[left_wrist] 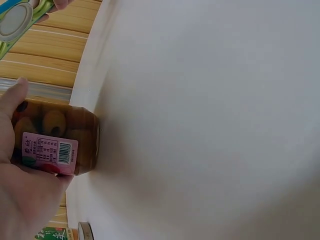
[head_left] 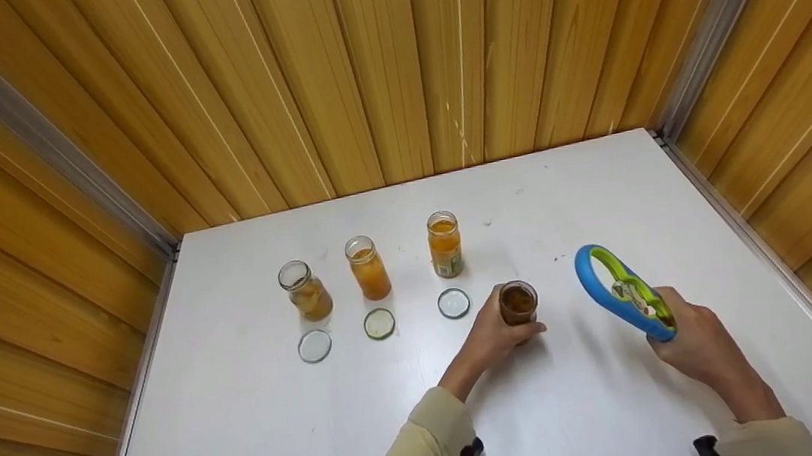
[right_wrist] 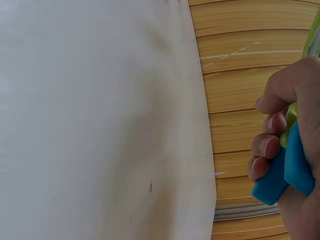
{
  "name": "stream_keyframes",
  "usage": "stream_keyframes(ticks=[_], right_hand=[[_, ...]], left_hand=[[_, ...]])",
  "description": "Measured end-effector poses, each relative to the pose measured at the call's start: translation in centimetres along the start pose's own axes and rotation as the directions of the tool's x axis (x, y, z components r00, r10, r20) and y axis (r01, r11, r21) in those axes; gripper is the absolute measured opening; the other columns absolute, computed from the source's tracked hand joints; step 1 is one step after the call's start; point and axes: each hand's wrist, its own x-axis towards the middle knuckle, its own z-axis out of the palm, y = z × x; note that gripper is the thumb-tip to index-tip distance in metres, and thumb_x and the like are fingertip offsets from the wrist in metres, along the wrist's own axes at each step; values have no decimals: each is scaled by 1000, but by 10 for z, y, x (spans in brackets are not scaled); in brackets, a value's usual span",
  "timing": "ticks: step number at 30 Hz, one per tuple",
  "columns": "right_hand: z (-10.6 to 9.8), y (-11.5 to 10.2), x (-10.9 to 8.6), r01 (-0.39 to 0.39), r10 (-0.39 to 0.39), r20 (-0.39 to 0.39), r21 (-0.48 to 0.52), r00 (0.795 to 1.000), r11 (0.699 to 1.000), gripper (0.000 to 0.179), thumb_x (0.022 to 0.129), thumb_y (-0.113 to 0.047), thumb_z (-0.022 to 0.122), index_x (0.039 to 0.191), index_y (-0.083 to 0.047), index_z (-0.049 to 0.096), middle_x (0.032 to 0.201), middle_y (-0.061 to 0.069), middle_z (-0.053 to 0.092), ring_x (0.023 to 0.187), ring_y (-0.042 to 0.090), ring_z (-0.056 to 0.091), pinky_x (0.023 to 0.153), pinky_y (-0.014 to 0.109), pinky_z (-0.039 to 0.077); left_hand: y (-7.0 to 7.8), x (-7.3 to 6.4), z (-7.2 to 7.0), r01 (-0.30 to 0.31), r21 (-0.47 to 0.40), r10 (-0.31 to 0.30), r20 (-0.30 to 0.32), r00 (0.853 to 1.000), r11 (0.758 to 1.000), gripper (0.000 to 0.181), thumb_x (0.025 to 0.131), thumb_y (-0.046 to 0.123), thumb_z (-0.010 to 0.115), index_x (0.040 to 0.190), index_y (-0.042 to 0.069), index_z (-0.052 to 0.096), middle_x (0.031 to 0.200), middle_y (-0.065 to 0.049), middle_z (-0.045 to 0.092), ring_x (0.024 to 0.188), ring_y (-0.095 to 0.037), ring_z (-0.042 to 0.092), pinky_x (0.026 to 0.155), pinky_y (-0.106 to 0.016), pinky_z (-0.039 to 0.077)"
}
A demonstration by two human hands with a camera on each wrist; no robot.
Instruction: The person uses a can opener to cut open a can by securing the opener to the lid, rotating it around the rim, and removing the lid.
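Note:
My left hand (head_left: 491,338) grips a glass jar (head_left: 518,302) standing on the white table, its mouth uncovered and its contents dark brown. In the left wrist view the jar (left_wrist: 82,130) shows round brown fruit and a pink label with a barcode. My right hand (head_left: 701,344) holds a blue and green jar opener (head_left: 602,302) by its handles, above the table to the right of the jar. Between the opener's green inner edges sits a pale round disc (left_wrist: 15,22), which looks like a lid. In the right wrist view, fingers (right_wrist: 265,145) curl around the blue handles.
Three open glass jars stand further back: one with pale fruit (head_left: 314,302), one orange (head_left: 374,280), one orange with a label (head_left: 447,258). A round lid (head_left: 314,346), another lid (head_left: 379,323) and a third (head_left: 454,303) lie before them. Wood-patterned walls (head_left: 389,71) enclose the table.

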Motion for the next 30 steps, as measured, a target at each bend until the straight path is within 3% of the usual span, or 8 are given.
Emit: stream_keyframes(ticks=[7, 17, 30], right_hand=[[3, 6, 0, 41, -40, -51, 9, 998, 999, 57, 77, 11, 76, 127, 6, 50, 105, 32, 68, 89, 46, 67, 73, 66, 55], [-2, 7, -1, -15, 15, -27, 15, 1000, 1000, 58, 81, 9, 76, 131, 6, 48, 109, 32, 66, 90, 45, 66, 79, 71, 53], [-4, 9, -1, -57, 57, -23, 8, 998, 998, 59, 81, 7, 77, 132, 7, 47, 111, 33, 65, 92, 47, 65, 81, 72, 52]], left_hand=[[2, 14, 5, 21, 39, -19, -41, 999, 999, 75, 86, 18, 87, 145, 16, 42, 137, 6, 53, 130, -9, 49, 114, -32, 39], [5, 30, 7, -53, 198, 66, -63, 996, 979, 81, 82, 4, 80, 149, 3, 35, 143, -11, 48, 135, -20, 47, 116, -35, 36], [2, 58, 4, -43, 185, 67, -128, 989, 982, 76, 90, 6, 79, 152, 3, 36, 147, -15, 47, 141, -25, 44, 121, -36, 31]])
